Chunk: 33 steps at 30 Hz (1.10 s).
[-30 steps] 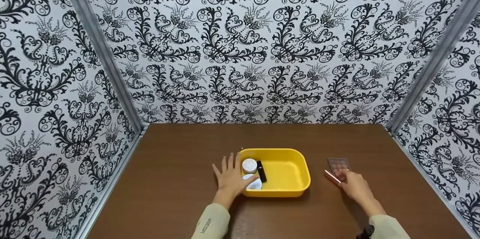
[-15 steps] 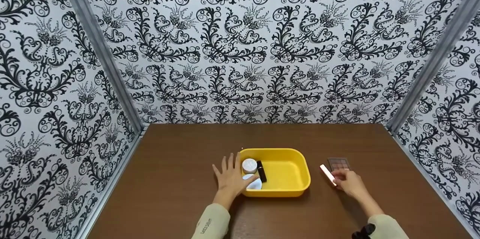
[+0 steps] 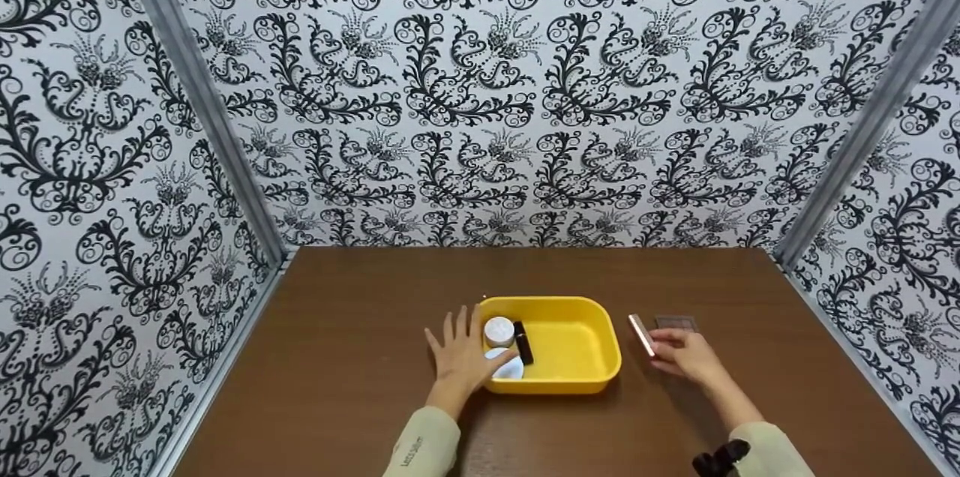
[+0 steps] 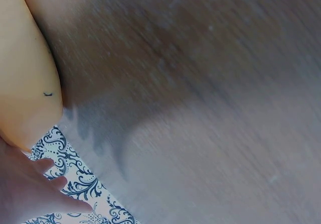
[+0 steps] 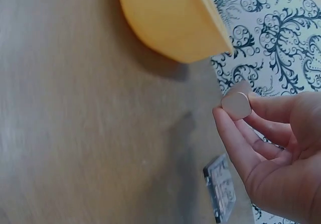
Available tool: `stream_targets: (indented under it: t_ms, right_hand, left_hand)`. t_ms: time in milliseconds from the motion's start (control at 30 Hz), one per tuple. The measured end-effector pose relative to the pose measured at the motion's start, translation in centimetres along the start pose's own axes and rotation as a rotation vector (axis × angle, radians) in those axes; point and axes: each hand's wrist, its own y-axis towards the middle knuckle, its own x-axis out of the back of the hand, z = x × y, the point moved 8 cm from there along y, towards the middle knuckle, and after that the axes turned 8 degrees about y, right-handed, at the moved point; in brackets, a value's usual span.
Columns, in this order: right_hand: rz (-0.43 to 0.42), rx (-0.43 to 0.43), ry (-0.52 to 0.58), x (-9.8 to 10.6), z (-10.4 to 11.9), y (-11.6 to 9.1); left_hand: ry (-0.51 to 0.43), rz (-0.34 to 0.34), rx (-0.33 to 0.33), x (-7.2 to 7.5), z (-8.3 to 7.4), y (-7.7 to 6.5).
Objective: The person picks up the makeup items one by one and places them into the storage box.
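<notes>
My right hand (image 3: 690, 358) pinches a slim rose-gold lipstick tube (image 3: 641, 336) between thumb and fingers, above the table right of a yellow tub (image 3: 551, 387). The right wrist view shows the tube's rounded-square end (image 5: 236, 106) toward the camera. My left hand (image 3: 456, 361) lies with spread fingers across the tub's left rim, its thumb reaching over the inside. In the tub's left part are a round white jar (image 3: 499, 331), a white round item (image 3: 511, 367) partly under that thumb, and a black tube (image 3: 523, 344).
An eyeshadow palette (image 3: 675, 322) lies on the brown table (image 3: 360, 357) just beyond my right hand, which hides part of it. Patterned walls (image 3: 480, 162) rise at the back and both sides, with grey posts (image 3: 217, 124) at the corners.
My right hand has moved left and a little away from me with the lipstick tube, off the palette toward the tub. The left hand and the tub have stayed put.
</notes>
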Motion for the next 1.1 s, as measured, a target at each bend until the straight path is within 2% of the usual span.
stream_targets:
  t_ms: [200, 367, 667, 867, 1100]
  right_hand:
    - [0.044, -0.041, 0.128, -1.2, 0.7, -0.1]
    - [0.051, -0.06, 0.174, -2.2, 1.3, 0.0]
    - [0.104, -0.038, 0.229, -4.0, 2.6, 0.3]
    - [0.137, -0.01, 0.211, -5.2, 3.2, 0.8]
    - [0.066, -0.037, 0.139, -6.4, 3.6, 1.4]
  left_hand:
    - [0.005, -0.001, 0.003, -0.2, 0.2, 0.1]
    - [0.009, -0.002, 0.004, -0.2, 0.2, 0.1]
    - [0.0, 0.015, 0.009, 0.0, 0.1, 0.0]
    - [0.0, 0.002, 0.006, 0.0, 0.0, 0.1]
    - [0.006, 0.019, 0.008, -0.1, 0.1, 0.2]
